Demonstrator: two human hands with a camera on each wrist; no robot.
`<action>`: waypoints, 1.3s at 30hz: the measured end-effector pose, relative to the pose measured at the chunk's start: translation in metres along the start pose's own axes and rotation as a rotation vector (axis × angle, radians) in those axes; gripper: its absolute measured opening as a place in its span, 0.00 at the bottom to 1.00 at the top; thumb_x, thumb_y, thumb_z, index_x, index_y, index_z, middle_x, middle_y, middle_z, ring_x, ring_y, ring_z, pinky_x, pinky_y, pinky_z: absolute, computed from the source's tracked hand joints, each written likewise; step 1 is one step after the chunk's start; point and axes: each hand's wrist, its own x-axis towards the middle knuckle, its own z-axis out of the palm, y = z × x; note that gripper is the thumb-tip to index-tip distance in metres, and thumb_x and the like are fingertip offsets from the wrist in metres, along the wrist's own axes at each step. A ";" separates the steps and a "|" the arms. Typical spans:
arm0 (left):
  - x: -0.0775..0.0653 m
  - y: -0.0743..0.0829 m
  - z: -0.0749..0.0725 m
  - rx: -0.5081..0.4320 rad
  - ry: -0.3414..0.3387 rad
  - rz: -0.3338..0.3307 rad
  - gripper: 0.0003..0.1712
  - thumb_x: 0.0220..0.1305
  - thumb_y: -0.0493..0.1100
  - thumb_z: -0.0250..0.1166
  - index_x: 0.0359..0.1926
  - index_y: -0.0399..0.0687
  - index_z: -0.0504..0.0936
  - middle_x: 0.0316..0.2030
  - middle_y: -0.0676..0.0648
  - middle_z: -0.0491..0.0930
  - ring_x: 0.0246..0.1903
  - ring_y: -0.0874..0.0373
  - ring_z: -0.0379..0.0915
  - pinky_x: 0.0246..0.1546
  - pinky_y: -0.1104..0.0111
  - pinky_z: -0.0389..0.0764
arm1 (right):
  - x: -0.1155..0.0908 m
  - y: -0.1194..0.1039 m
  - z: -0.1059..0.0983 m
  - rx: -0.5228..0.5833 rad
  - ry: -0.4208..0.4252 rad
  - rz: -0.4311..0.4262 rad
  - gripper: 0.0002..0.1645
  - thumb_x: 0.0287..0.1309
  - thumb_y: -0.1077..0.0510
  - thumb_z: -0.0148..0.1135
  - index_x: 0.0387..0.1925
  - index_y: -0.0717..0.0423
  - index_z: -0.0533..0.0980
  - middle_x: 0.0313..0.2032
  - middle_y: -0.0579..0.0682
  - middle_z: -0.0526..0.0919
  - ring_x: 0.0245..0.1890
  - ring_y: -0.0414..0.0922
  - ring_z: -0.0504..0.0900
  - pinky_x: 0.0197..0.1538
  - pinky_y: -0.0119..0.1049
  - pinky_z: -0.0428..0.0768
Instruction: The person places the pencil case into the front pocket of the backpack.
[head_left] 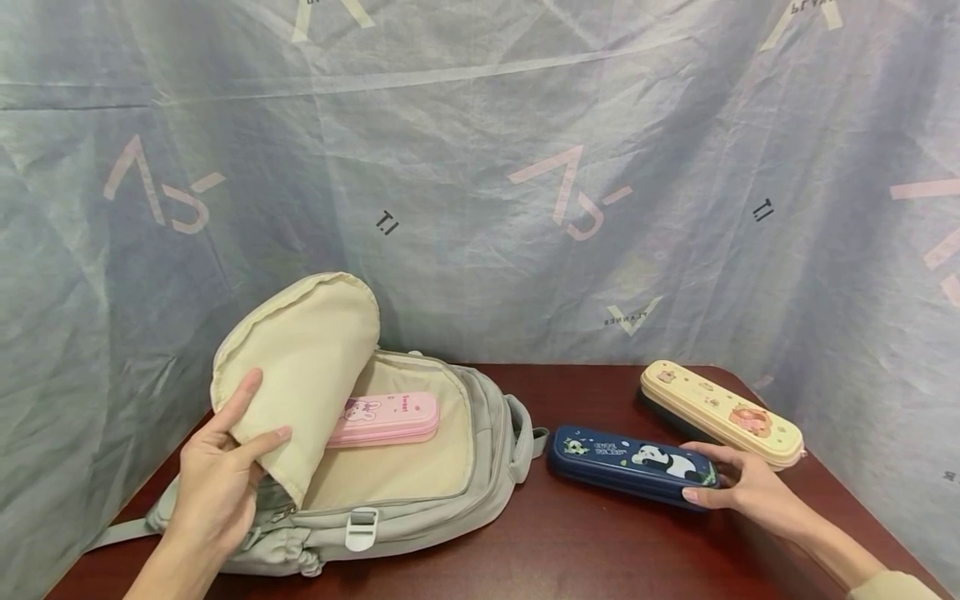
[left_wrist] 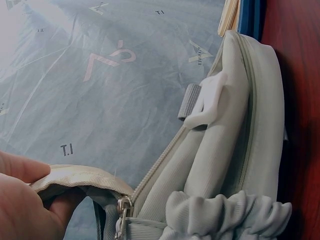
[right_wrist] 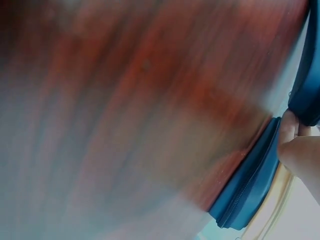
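Note:
A grey backpack [head_left: 491, 442] lies with its cream-lined front flap [head_left: 315, 358] folded up. My left hand [head_left: 217, 475] pinches the flap's edge between thumb and fingers; the left wrist view shows this hand [left_wrist: 30, 200] beside the zipper pull [left_wrist: 123, 205]. Inside the backpack lies a pink pencil case [head_left: 393, 419] with a rabbit print, partly hidden by the flap. My right hand [head_left: 750, 487] grips the right end of a navy panda pencil case [head_left: 626, 471]. In the right wrist view, the gripped navy case [right_wrist: 307, 95] appears above the table.
Behind my right hand, a yellow pencil case [head_left: 720, 408] rests on another dark blue case [right_wrist: 247, 185]. The dark red table [head_left: 570, 550] carries everything. A grey printed cloth [head_left: 480, 208] hangs around the back and sides.

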 end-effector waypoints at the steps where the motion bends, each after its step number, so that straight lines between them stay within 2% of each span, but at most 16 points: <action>1: 0.000 0.000 0.000 -0.001 -0.001 0.001 0.49 0.67 0.16 0.61 0.80 0.60 0.66 0.84 0.50 0.39 0.59 0.67 0.77 0.50 0.70 0.85 | -0.001 0.000 0.000 0.003 0.003 0.002 0.45 0.61 0.57 0.76 0.73 0.72 0.66 0.60 0.66 0.76 0.51 0.53 0.81 0.46 0.35 0.85; 12: 0.000 0.000 0.000 -0.005 0.001 0.000 0.49 0.66 0.16 0.61 0.80 0.60 0.67 0.84 0.50 0.39 0.59 0.67 0.78 0.50 0.70 0.85 | -0.009 -0.005 -0.001 0.019 0.038 0.023 0.44 0.62 0.57 0.75 0.73 0.71 0.67 0.61 0.67 0.74 0.52 0.55 0.80 0.46 0.37 0.85; 21: 0.000 0.000 0.001 0.006 0.005 -0.003 0.50 0.66 0.16 0.61 0.80 0.60 0.66 0.84 0.49 0.39 0.58 0.67 0.78 0.49 0.70 0.86 | -0.015 -0.009 0.000 0.078 0.050 0.001 0.43 0.63 0.59 0.75 0.73 0.70 0.67 0.59 0.64 0.77 0.49 0.47 0.83 0.46 0.35 0.84; 28: 0.001 -0.001 0.000 0.006 0.002 0.000 0.50 0.66 0.15 0.61 0.80 0.60 0.67 0.84 0.48 0.39 0.59 0.67 0.78 0.50 0.69 0.85 | -0.016 -0.012 -0.002 0.091 0.068 0.006 0.41 0.63 0.60 0.74 0.73 0.67 0.68 0.57 0.60 0.78 0.49 0.46 0.82 0.46 0.35 0.84; 39: 0.000 0.000 0.000 -0.001 -0.008 0.011 0.50 0.66 0.15 0.60 0.80 0.60 0.66 0.84 0.50 0.38 0.59 0.66 0.78 0.48 0.70 0.86 | -0.012 -0.022 -0.006 0.031 0.099 -0.088 0.38 0.64 0.61 0.73 0.71 0.68 0.70 0.57 0.62 0.78 0.45 0.43 0.84 0.44 0.34 0.85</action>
